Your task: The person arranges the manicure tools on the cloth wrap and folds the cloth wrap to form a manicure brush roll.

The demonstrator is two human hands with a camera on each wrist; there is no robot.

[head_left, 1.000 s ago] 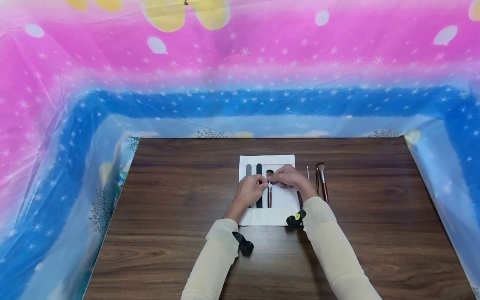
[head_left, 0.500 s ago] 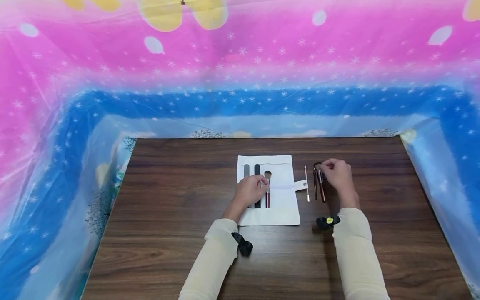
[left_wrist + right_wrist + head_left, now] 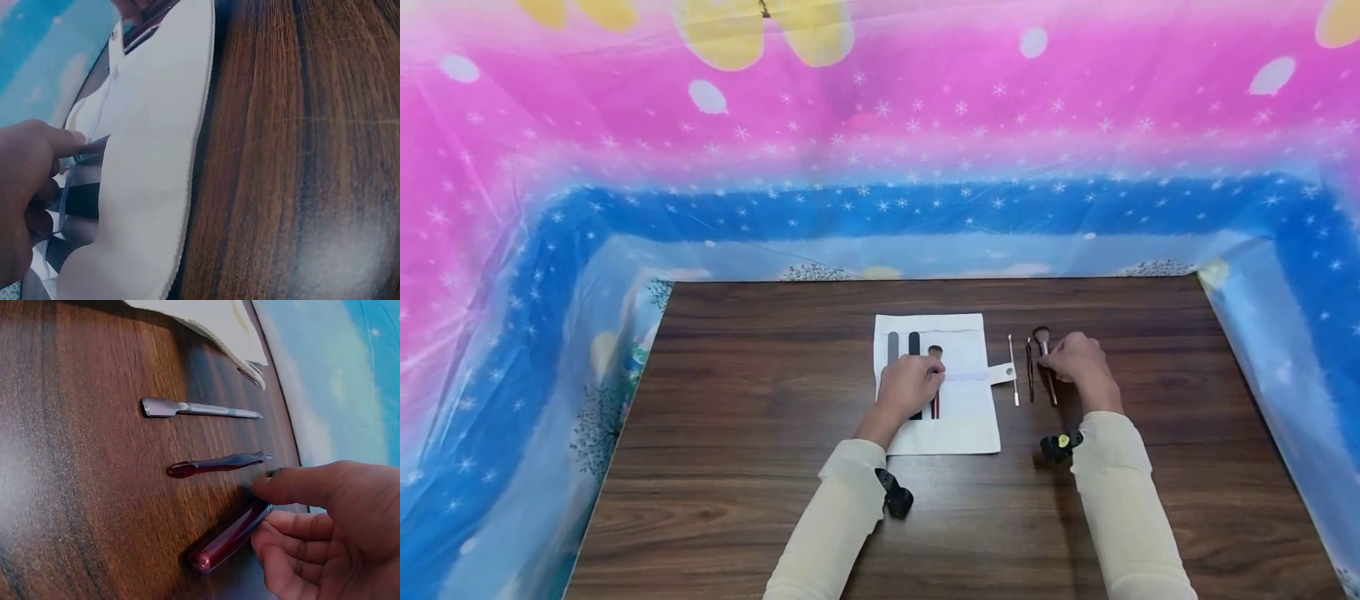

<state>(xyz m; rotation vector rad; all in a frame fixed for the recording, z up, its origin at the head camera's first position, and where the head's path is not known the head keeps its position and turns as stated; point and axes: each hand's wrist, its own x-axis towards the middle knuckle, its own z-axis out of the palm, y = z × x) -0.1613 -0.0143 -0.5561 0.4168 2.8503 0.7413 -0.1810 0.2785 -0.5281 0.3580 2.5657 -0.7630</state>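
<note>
A white cloth pouch lies open with a grey nail file, a black nail file and a small makeup brush in it. My left hand rests over these, thumb and curled fingers pinching the pouch's elastic strap by the small brush. Part of that grip is hidden. To the pouch's right, my right hand pinches a larger makeup brush by its upper handle; the dark red handle still slants down to the table in the right wrist view.
Between pouch and right hand lie a metal cuticle pusher and a dark red cuticle trimmer. The pouch's snap tab points toward them. A patterned cloth stands round the wooden table.
My right hand left the small brush, moved right past the tools, and came down onto the larger brush. My left hand stays at the pouch with a slight shift.
</note>
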